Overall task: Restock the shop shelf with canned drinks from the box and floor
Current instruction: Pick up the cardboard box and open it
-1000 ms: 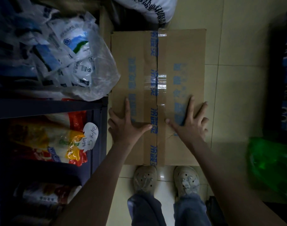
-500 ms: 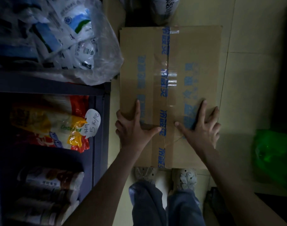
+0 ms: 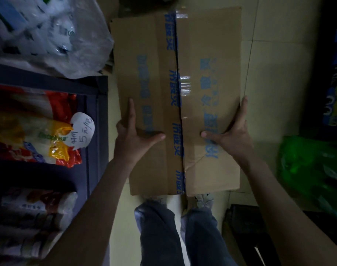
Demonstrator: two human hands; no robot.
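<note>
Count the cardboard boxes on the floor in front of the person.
1. A single taped cardboard box lies on the tiled floor between the left hand and right hand, which grip its sides. Others may be hidden beyond the dark frame edges.

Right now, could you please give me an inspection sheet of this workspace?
Surface: pale tiled floor, dimly lit.
Job's things: cardboard box on the floor, flaps shut, centre tape seam looks split; no cans visible.
Clutter: clear bag of packets and green bag beside the box.
Grippers: left hand and right hand grip the box's opposite edges, thumbs on top.
Cables: nothing seen.
Surroundings: dark shelf holding packaged goods and a handwritten price tag.
</note>
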